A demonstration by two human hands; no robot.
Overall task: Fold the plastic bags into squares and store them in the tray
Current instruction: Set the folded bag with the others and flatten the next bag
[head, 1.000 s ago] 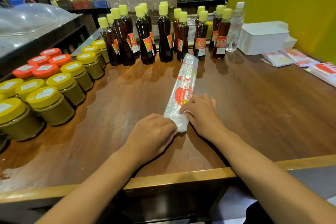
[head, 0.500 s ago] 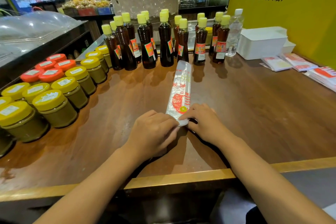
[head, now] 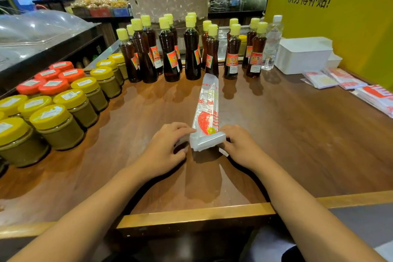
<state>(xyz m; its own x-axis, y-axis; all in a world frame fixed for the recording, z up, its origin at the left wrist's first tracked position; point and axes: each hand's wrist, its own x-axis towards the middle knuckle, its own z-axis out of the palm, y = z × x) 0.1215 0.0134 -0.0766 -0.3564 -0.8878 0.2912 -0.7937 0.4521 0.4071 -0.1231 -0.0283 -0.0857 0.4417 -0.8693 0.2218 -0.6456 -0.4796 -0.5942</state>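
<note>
A wide brown wooden counter with a lighter wooden edge carries everything. At its far right corner stands the white tray, a rectangular plastic box, well apart from the hands. On the left side stand jars with yellow lids and, behind them, jars with orange lids. Along the far edge is a row of dark bottles with yellow caps, and a clear water bottle stands just beside the tray. Flat packs of red-and-white bags lie at the right, in front of the tray.

In the middle of the counter lies the plastic bag, folded into a long narrow strip with red print, which points away from the person toward the bottles. Its near end is turned up and over into a small flap.

The left hand is at the left side of this flap, its fingers curled and touching the plastic. The right hand is at the right side, fingers bent, pinching the flap's corner.
</note>
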